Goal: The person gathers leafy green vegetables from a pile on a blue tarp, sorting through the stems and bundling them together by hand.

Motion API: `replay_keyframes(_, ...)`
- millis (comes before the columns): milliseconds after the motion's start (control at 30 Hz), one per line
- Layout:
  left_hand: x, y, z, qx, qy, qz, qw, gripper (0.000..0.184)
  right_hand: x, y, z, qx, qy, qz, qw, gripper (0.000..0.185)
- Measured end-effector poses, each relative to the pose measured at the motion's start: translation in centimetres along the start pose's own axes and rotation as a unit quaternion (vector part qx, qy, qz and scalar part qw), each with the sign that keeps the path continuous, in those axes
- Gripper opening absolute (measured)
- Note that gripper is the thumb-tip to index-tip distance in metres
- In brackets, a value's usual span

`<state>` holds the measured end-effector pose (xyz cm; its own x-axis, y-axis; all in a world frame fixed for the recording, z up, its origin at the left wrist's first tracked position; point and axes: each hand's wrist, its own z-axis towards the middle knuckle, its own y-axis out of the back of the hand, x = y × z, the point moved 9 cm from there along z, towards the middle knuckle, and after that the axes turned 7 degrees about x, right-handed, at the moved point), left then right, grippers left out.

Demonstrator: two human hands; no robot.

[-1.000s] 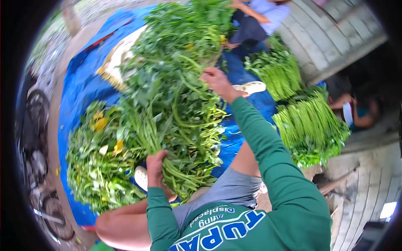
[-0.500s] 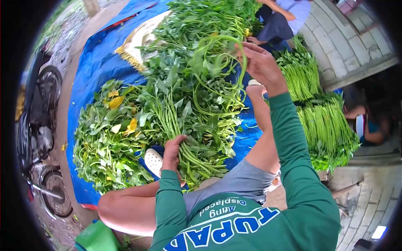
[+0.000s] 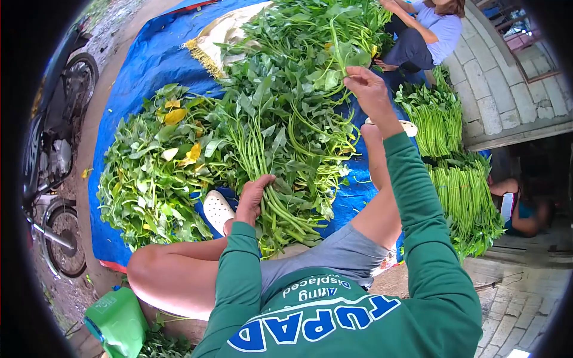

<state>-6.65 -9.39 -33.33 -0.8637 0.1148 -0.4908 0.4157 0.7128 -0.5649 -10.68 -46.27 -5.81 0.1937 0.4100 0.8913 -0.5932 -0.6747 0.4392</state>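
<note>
One bunch of leafy stems [image 3: 255,152] is clamped in the left hand [image 3: 252,197], leaves lying over a loose pile of greens [image 3: 280,71]. Beyond the bunch and to its right, a single stem [image 3: 335,45] seems to be pinched between the thumb and fingers of the right hand [image 3: 370,89]. The step in hand is judged to be the sorting of single stems beside a held bunch; the next move would call for a firm left grip and for the single stem to be lifted clear without tangling.

The pile is spread on a blue tarp [image 3: 134,83]. Left of the bunch, a heap with yellowed leaves [image 3: 149,185] is seen; to its right, neat bundles [image 3: 459,194] are set. A motorcycle [image 3: 48,143] is parked far to its left; a block wall [image 3: 495,74] and a seated co-worker [image 3: 439,36] are found beyond it, rightward.
</note>
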Motion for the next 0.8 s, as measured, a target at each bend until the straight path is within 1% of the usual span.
replay_keyframes(67, 0.0, -0.2, -0.1, -0.001, -0.001, 0.005, 1.0, 0.022, -1.0, -1.8, 0.7, -0.01, 0.04, -0.079, 0.996, 0.032)
replay_keyframes(100, 0.1, -0.1, 0.0, -0.004, -0.005, 0.009, 1.0, 0.023, -0.3, -3.0, 0.1, -0.015, 0.051, -0.125, 0.991, 0.033)
replay_keyframes(167, 0.7, 0.4, 0.9, -0.01, -0.012, 0.012, 1.0, 0.025, 0.0, -6.4, -1.7, 0.012, 0.039, -0.145, 0.989, 0.032)
replay_keyframes(233, 1.5, 0.7, 1.6, 0.006, -0.009, -0.002, 1.0, 0.025, -1.5, -11.3, -5.9, 0.048, 0.02, -0.161, 0.986, 0.031)
replay_keyframes(300, 2.2, 0.5, 1.1, 0.023, 0.02, -0.059, 0.998, 0.024, -3.3, -17.6, -13.0, 0.151, -0.049, -0.154, 0.975, 0.033)
replay_keyframes(333, 2.5, 0.2, 0.9, 0.038, 0.03, -0.084, 0.995, 0.024, -6.0, -20.6, -16.9, 0.198, -0.112, -0.112, 0.967, 0.034)
replay_keyframes(367, 2.9, 0.5, 1.6, 0.042, 0.012, -0.121, 0.992, 0.023, -8.2, -22.9, -19.6, 0.239, -0.168, -0.072, 0.954, 0.035)
replay_keyframes(400, 3.8, 1.1, 2.4, 0.048, -0.004, -0.157, 0.986, 0.022, -8.6, -23.5, -20.9, 0.247, -0.213, -0.074, 0.942, 0.036)
replay_keyframes(433, 4.5, 1.2, 2.6, 0.079, 0.013, -0.168, 0.983, 0.022, -9.9, -23.9, -21.6, 0.224, -0.244, 0.006, 0.944, 0.035)
replay_keyframes(467, 5.2, 1.6, 2.6, 0.084, 0.037, -0.176, 0.98, 0.022, -11.2, -24.3, -22.2, 0.198, -0.273, 0.086, 0.937, 0.033)
replay_keyframes(567, 5.6, 0.7, 1.0, 0.102, 0.118, -0.197, 0.968, 0.022, -12.3, -24.8, -23.0, 0.212, -0.277, 0.102, 0.932, 0.033)
replay_keyframes(667, 6.3, 1.7, 1.5, 0.083, 0.123, -0.215, 0.965, 0.022, -11.5, -24.4, -24.3, 0.25, -0.31, 0.059, 0.915, 0.036)
replay_keyframes(700, 6.6, 2.0, 2.0, 0.09, 0.111, -0.227, 0.963, 0.024, -12.5, -24.5, -24.9, 0.223, -0.317, 0.041, 0.921, 0.036)
replay_keyframes(733, 6.8, 2.1, 2.3, 0.077, 0.088, -0.229, 0.966, 0.021, -14.1, -25.1, -25.6, 0.213, -0.32, 0.061, 0.921, 0.035)
replay_keyframes(800, 5.8, 2.9, 2.0, 0.006, -0.045, -0.109, 0.993, 0.024, -16.6, -26.0, -27.0, 0.187, -0.329, 0.102, 0.92, 0.034)
